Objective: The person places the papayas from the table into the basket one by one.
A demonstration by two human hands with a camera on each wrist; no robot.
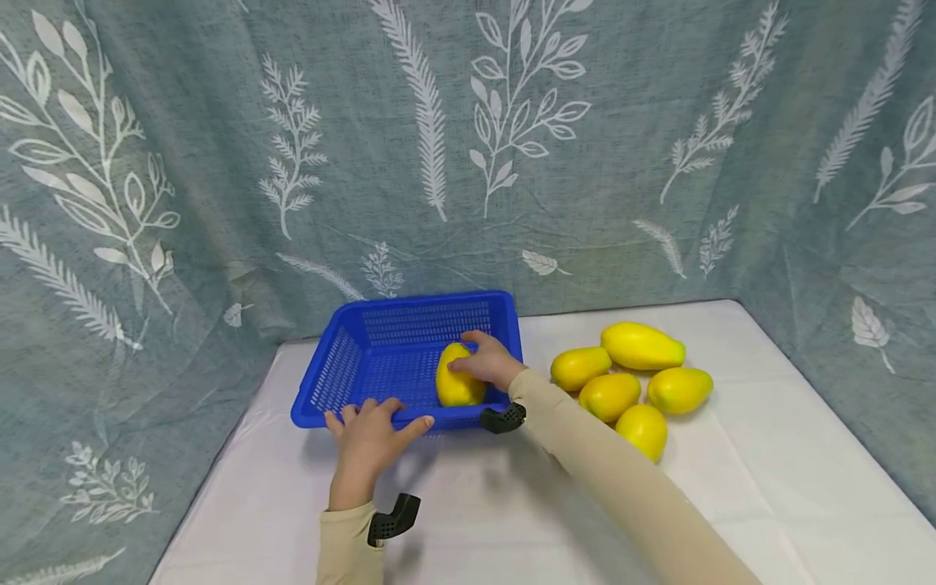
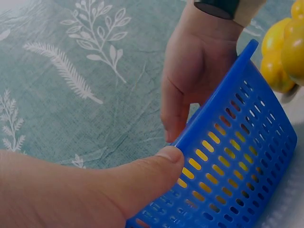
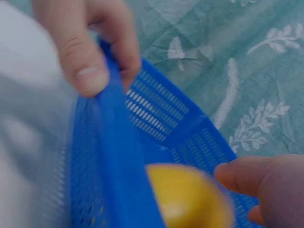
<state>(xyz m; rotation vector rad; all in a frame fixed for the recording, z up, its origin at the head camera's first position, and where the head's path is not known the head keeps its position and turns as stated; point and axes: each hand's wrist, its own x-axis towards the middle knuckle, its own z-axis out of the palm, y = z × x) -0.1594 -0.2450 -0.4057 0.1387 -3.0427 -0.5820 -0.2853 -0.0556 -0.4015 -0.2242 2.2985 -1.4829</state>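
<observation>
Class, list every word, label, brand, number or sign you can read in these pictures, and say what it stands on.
None: no readable text shows on the blue basket, the yellow fruits, the leaf-print cloth or the black wrist mounts.

— What carries everything here?

— A flat table covered with a smooth white cloth, set against a grey-green fabric backdrop printed with white leaves.

— What rests directly on it?

— A blue perforated plastic basket, rectangular, sits toward the far left part of the cloth. Taking that basket as the landmark: just off its right side lies a cluster of five loose yellow oval mango-like fruits, bunched together and touching one another, all directly on the cloth.

— How are the fruits arranged?

— The largest lies farthest from the basket's near edge, at the back; the others crowd in front of it.
</observation>
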